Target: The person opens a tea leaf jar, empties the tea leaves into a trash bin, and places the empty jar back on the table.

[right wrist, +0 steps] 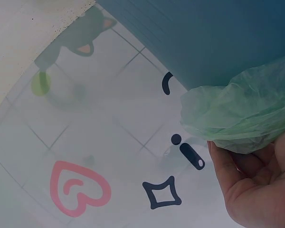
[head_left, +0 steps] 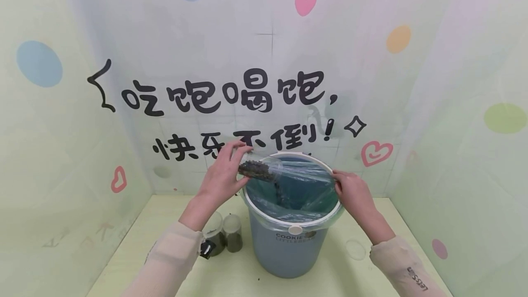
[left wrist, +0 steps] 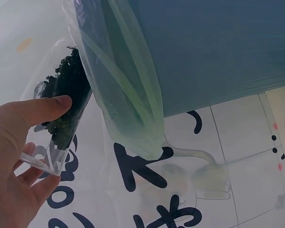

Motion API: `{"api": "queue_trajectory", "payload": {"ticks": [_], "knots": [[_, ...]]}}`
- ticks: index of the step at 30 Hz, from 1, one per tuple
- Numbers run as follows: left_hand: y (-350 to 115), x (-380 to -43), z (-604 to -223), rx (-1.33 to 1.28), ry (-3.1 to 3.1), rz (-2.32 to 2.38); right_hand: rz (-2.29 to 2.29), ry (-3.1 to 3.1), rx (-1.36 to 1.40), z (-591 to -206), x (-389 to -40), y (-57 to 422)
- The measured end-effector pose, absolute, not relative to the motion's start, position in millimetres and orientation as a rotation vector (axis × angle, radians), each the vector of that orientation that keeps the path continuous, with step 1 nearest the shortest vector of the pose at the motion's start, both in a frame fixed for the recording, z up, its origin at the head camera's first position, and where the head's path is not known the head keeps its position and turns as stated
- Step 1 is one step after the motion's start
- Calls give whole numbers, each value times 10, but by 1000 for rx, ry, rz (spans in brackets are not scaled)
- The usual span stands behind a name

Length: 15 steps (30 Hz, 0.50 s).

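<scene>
Tilted over the blue trash can [head_left: 284,253], a clear plastic jar [head_left: 257,169] pours dark dry bits [head_left: 278,191] into it. My left hand [head_left: 220,175] holds this jar around its side, thumb and fingers on opposite walls. In the left wrist view the dark contents [left wrist: 69,95] lie along the jar's lower side. A thin translucent green bin liner [head_left: 297,213] is folded over the can's white rim [head_left: 294,153]. On the rim's right side my right hand [head_left: 355,196] grips the liner-covered edge; its fingers [right wrist: 225,166] curl below the liner's fold in the right wrist view.
Left of the can stand a jar [head_left: 233,233] and a wider jar [head_left: 215,230], both with dark contents, beside a small black object [head_left: 207,248]. A clear round lid [head_left: 355,250] lies on the pale table [head_left: 165,260] to the right. Printed walls enclose the table.
</scene>
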<state>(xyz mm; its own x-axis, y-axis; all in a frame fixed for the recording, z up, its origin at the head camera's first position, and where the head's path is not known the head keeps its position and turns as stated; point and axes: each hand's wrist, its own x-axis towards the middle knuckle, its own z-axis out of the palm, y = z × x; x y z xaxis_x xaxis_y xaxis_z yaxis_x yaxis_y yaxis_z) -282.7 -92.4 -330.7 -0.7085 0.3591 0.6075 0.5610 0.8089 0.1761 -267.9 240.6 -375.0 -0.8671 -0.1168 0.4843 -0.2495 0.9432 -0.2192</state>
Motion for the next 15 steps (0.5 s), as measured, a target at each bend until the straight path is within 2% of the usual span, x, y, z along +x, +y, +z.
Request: {"api": "queue_trajectory", "payload": {"ticks": [15], "knots": [[-928,-2825,-3313,-692,-2410,-448,381,-2642,249,-3729,-2664,2408]]}}
